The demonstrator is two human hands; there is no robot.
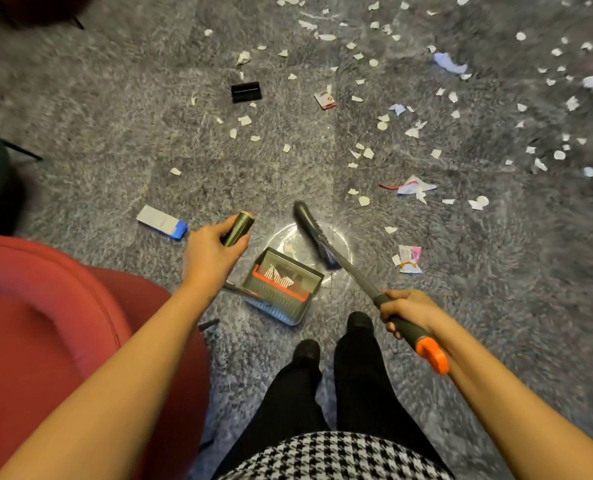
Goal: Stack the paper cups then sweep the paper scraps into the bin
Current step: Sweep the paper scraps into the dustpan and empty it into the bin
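We seem to be in an office or lounge. A grey mottled carpet floor (115, 133) is laid in large square tiles, a red upholstered armchair (45, 323) sits at our left, and thin black chair legs (25, 152) stand beyond it.

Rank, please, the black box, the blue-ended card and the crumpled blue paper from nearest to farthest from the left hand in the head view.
1. Blue-ended card, just left of the left hand.
2. Black box, farther ahead.
3. Crumpled blue paper, far ahead to the right.
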